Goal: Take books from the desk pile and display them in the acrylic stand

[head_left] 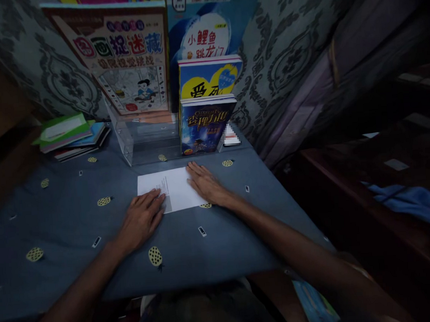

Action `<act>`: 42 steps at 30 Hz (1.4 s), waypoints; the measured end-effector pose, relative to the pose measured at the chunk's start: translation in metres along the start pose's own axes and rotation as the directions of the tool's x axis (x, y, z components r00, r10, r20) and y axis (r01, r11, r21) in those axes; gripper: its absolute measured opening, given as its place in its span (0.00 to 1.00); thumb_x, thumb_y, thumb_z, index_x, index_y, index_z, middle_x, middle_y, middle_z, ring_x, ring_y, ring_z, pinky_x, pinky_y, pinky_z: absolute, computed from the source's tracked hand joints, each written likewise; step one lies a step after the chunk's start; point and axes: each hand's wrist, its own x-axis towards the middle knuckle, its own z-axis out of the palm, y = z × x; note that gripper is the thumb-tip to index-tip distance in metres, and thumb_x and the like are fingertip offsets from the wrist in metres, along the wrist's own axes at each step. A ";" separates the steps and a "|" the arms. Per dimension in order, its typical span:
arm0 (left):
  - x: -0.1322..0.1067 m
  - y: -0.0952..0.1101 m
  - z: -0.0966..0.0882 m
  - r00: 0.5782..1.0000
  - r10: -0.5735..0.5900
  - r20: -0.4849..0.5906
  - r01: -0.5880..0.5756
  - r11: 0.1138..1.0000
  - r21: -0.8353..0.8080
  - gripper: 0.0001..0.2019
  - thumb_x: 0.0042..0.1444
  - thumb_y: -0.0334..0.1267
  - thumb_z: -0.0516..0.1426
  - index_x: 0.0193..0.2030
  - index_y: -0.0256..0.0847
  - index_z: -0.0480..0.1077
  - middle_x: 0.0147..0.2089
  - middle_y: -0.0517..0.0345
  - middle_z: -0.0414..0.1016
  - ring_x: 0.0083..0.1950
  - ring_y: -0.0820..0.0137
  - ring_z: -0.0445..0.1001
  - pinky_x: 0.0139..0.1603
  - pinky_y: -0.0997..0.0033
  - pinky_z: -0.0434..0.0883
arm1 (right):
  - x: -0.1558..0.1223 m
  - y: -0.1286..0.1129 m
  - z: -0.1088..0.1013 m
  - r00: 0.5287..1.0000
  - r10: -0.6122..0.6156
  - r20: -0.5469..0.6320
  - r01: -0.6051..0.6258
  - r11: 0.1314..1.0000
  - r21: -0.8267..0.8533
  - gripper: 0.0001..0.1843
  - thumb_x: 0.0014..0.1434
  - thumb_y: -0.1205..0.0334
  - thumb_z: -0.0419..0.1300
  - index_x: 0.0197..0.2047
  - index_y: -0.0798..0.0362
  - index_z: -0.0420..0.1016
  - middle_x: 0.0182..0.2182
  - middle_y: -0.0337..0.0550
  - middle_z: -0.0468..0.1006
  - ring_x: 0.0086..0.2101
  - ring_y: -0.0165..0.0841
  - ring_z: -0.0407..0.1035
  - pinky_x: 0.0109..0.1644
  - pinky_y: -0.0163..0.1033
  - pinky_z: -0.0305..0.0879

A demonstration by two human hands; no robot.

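Note:
A white sheet of paper [173, 187] lies flat on the blue patterned tablecloth [76, 223]. My left hand [142, 218] rests palm down with its fingers stretched onto the paper's near left corner. My right hand [205, 183] lies flat on the paper's right edge, fingers spread and pointing away from me. Neither hand holds anything.
A clear plastic book stand [140, 136] stands behind the paper with upright children's books [205, 122] in it and a large picture book [125, 59] leaning behind. A stack of thin books [71, 136] lies at the far left. Dark wooden furniture with a blue cloth [410, 200] is at the right.

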 end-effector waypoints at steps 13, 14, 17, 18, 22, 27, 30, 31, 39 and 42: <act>0.026 -0.039 0.007 0.988 -0.143 0.052 0.136 0.984 0.117 0.22 0.70 0.42 0.46 0.64 0.35 0.67 0.67 0.37 0.70 0.67 0.53 0.69 0.64 0.46 0.67 | -0.002 0.002 0.004 0.999 0.017 -0.051 -0.019 0.999 -0.045 0.31 0.71 0.58 0.44 0.72 0.62 0.58 0.72 0.57 0.56 0.72 0.41 0.48 0.75 0.54 0.46; 0.025 -0.041 0.006 0.988 -0.150 0.048 0.143 0.982 0.119 0.22 0.70 0.42 0.46 0.64 0.34 0.67 0.66 0.36 0.70 0.67 0.52 0.69 0.64 0.45 0.67 | -0.002 0.003 0.005 0.998 0.013 -0.059 -0.016 0.999 -0.044 0.30 0.71 0.58 0.44 0.72 0.61 0.58 0.72 0.57 0.56 0.71 0.41 0.49 0.75 0.55 0.46; 0.015 -0.042 0.002 0.988 -0.149 0.036 0.143 0.981 0.127 0.22 0.69 0.39 0.45 0.63 0.34 0.68 0.65 0.37 0.72 0.66 0.53 0.71 0.64 0.46 0.68 | -0.001 0.005 0.008 0.997 0.012 -0.073 -0.015 0.999 -0.041 0.30 0.71 0.58 0.45 0.72 0.62 0.59 0.72 0.57 0.56 0.71 0.41 0.49 0.75 0.54 0.46; 0.010 -0.040 -0.001 0.989 -0.146 0.029 0.141 0.981 0.133 0.21 0.69 0.39 0.45 0.63 0.34 0.68 0.64 0.38 0.73 0.65 0.54 0.72 0.63 0.47 0.68 | -0.001 0.005 0.009 0.997 0.013 -0.074 -0.016 0.999 -0.041 0.30 0.71 0.58 0.45 0.71 0.63 0.59 0.71 0.58 0.56 0.71 0.41 0.49 0.75 0.54 0.46; -0.015 -0.025 -0.012 0.994 -0.107 0.001 0.106 0.984 0.141 0.20 0.70 0.38 0.46 0.61 0.37 0.70 0.61 0.42 0.76 0.62 0.55 0.75 0.60 0.48 0.71 | 0.000 0.007 0.012 0.996 0.004 -0.093 -0.008 0.999 -0.045 0.30 0.71 0.57 0.45 0.72 0.61 0.59 0.71 0.57 0.57 0.71 0.41 0.50 0.74 0.56 0.47; -0.040 0.001 -0.023 0.999 -0.043 -0.028 0.046 0.992 0.115 0.18 0.70 0.36 0.48 0.61 0.37 0.71 0.59 0.41 0.77 0.59 0.54 0.77 0.58 0.48 0.73 | 0.001 0.008 0.013 0.995 0.000 -0.102 -0.004 0.999 -0.040 0.30 0.71 0.57 0.44 0.71 0.60 0.60 0.71 0.56 0.58 0.71 0.41 0.49 0.74 0.56 0.47; -0.042 0.017 -0.021 1.000 0.001 -0.030 0.001 0.996 0.087 0.18 0.70 0.36 0.48 0.61 0.37 0.70 0.59 0.41 0.77 0.60 0.55 0.77 0.60 0.49 0.73 | 0.001 0.007 0.012 0.995 -0.001 -0.097 -0.003 0.999 -0.049 0.30 0.71 0.58 0.45 0.71 0.61 0.59 0.71 0.57 0.57 0.71 0.41 0.50 0.74 0.56 0.47; -0.040 0.023 -0.019 1.000 0.016 -0.022 -0.014 0.997 0.080 0.18 0.70 0.36 0.48 0.62 0.36 0.69 0.60 0.41 0.77 0.61 0.55 0.76 0.60 0.49 0.73 | 0.001 0.006 0.011 0.995 -0.003 -0.097 -0.002 0.999 -0.050 0.30 0.71 0.59 0.45 0.71 0.61 0.60 0.71 0.57 0.58 0.71 0.41 0.50 0.74 0.56 0.48; 0.014 0.069 0.009 0.982 0.130 0.134 -0.128 0.992 -0.021 0.20 0.70 0.37 0.48 0.64 0.31 0.66 0.66 0.38 0.70 0.68 0.56 0.69 0.67 0.50 0.66 | -0.001 -0.001 0.005 0.996 0.027 -0.080 -0.034 0.996 -0.079 0.30 0.70 0.61 0.45 0.71 0.67 0.59 0.71 0.59 0.58 0.70 0.44 0.52 0.74 0.54 0.48; 0.030 0.073 0.017 0.969 0.171 0.179 -0.160 0.985 -0.071 0.20 0.70 0.37 0.48 0.65 0.32 0.65 0.67 0.39 0.70 0.70 0.59 0.66 0.69 0.51 0.63 | -0.002 0.001 0.005 0.997 0.013 -0.082 -0.018 0.998 -0.066 0.30 0.70 0.60 0.45 0.70 0.66 0.60 0.70 0.60 0.59 0.70 0.45 0.53 0.73 0.54 0.49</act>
